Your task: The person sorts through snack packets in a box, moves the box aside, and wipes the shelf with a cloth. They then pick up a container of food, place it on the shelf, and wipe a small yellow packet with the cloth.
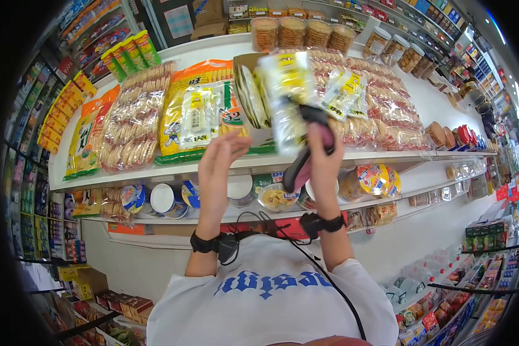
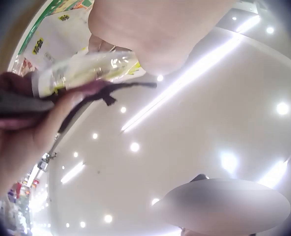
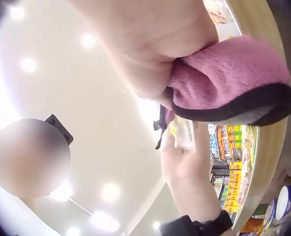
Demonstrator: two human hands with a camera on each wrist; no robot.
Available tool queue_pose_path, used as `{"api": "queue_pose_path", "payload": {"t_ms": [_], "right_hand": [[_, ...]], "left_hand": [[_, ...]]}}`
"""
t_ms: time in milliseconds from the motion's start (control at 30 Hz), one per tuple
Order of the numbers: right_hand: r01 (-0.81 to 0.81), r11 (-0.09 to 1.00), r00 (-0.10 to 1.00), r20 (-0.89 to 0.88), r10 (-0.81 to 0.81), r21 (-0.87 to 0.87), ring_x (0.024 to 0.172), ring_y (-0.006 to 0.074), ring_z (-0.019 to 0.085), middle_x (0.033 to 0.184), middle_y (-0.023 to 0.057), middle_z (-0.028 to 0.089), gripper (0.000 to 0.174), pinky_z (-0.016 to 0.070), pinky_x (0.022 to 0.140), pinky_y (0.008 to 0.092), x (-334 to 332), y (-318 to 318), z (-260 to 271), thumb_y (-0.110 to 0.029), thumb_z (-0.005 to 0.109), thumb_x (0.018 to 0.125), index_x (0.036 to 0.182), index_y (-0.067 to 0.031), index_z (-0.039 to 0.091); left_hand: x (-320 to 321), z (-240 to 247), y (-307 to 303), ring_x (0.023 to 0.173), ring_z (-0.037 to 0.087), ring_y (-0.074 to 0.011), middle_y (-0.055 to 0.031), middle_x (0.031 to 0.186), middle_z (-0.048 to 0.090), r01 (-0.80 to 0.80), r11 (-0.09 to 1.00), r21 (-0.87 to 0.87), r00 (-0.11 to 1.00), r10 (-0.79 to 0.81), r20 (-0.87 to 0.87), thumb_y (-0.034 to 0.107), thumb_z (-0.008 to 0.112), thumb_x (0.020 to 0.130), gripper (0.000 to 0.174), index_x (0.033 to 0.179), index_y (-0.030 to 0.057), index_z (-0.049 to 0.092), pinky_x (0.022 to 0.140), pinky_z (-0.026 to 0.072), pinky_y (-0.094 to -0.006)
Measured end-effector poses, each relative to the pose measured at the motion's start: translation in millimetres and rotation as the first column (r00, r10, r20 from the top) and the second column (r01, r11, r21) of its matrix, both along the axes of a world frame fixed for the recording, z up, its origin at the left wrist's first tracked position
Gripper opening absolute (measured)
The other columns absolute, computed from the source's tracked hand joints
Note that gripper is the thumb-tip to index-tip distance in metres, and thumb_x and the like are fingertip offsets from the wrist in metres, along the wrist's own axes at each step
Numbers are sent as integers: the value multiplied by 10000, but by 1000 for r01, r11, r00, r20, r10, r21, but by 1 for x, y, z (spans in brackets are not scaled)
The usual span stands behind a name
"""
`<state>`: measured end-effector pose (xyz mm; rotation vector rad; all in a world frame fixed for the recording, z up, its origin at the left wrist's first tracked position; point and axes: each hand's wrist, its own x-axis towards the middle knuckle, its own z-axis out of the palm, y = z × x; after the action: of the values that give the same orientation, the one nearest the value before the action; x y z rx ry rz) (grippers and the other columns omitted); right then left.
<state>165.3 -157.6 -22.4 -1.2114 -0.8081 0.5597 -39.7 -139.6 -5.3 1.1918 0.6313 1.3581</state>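
Note:
My right hand (image 1: pixel 327 155) grips a pink cloth with black edging (image 3: pixel 229 78). Blurred white-and-yellow clear packets (image 1: pixel 288 98) stand against the cloth, right at this hand's fingertips; I cannot tell whether the fingers pinch them too. My left hand (image 1: pixel 219 167) is raised at the shelf's front edge, fingers loosely bent and holding nothing. Beyond it, an open cardboard box (image 1: pixel 245 59) contains similar packets (image 1: pixel 251 98). To its left, another packet (image 1: pixel 199 118) lies on a big yellow-and-orange bag (image 1: pixel 170 124). Loose packets (image 1: pixel 345 93) lie on wrapped round crackers to the right.
Bags of round crackers (image 1: pixel 135 115) cover the white shelf (image 1: pixel 75 183) on both sides. Clear tubs (image 1: pixel 291 33) and jars (image 1: pixel 378 41) line its back edge, with green canisters (image 1: pixel 131 55) at back left. Below, a lower shelf bears instant noodle cups (image 1: pixel 166 199).

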Motion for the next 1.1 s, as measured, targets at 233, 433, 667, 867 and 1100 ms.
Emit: {"api": "queue_pose_path", "payload": {"t_ms": [233,433,667,867,1100], "right_hand": [[324,938,937,93,-336,120,1125,160,570,1216,111,633,523,479,938,298,65,36,-52,-277,644,1006,1386,56,509],[-1,996,971,-239,23,91,1194,204,564,1351,163,556,688,436,1042,306,39,-12,-34,-166,738,928,1456,105,390],[-160,969,947,-248,205,189,1080,166,646,1207,110,651,477,513,940,287,42,-41,-35,-54,672,950,1385,34,499],[-185,983,973,-135,185,15,1235,169,543,1382,134,565,451,407,1055,315,46,-60,-54,-242,525,1056,1396,52,496],[-141,989,916,383,117,33,1032,190,583,1100,114,594,197,447,943,300,33,-45,-24,-112,573,1003,1120,38,627]], "left_hand": [[7,0,0,1037,661,-159,-92,1096,703,-36,984,175,945,90,-313,119,543,1037,195,1139,-7,651,955,491,-311],[31,10,41,952,656,-293,-141,1009,668,-141,671,728,704,585,-403,16,681,888,158,1043,-11,673,903,499,-365],[72,23,53,911,666,-270,-117,1050,639,182,821,541,808,189,-558,102,744,869,237,1053,-21,660,770,539,-350],[89,11,16,1152,609,-167,-80,1317,617,431,898,91,828,-354,-436,96,805,850,591,1386,35,562,961,519,-326],[68,-8,14,1111,609,-121,-64,1187,641,457,886,-71,872,-463,-160,-16,731,880,435,1270,5,540,942,508,-282]]}}
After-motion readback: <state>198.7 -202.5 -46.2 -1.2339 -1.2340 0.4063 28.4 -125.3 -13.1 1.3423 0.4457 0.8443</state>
